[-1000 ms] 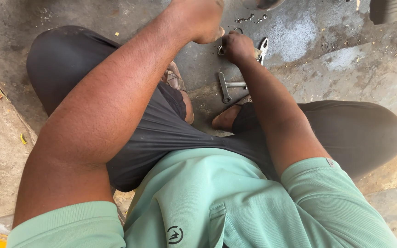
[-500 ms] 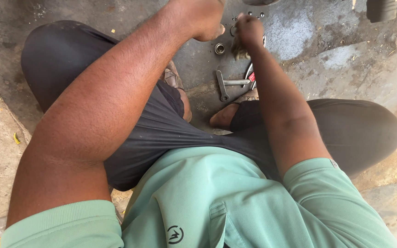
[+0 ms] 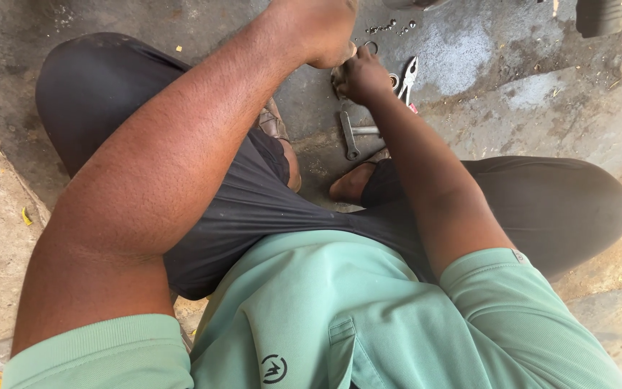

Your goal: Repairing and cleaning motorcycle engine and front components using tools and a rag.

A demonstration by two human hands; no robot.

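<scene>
I've got a small dark metal part (image 3: 340, 76) low on the concrete floor (image 3: 469, 50), between both hands. My right hand (image 3: 363, 75) is curled tight around it; my left hand (image 3: 322, 32) presses in from above, fingers bunched, though exactly what they pinch I can't tell. Looks mid-job to me: loose little nuts (image 3: 390, 27) and a ring (image 3: 371, 47) lie scattered beyond, unfitted. Shiny pliers (image 3: 407, 74) and a steel T-wrench (image 3: 350, 133) lie just beside.
</scene>
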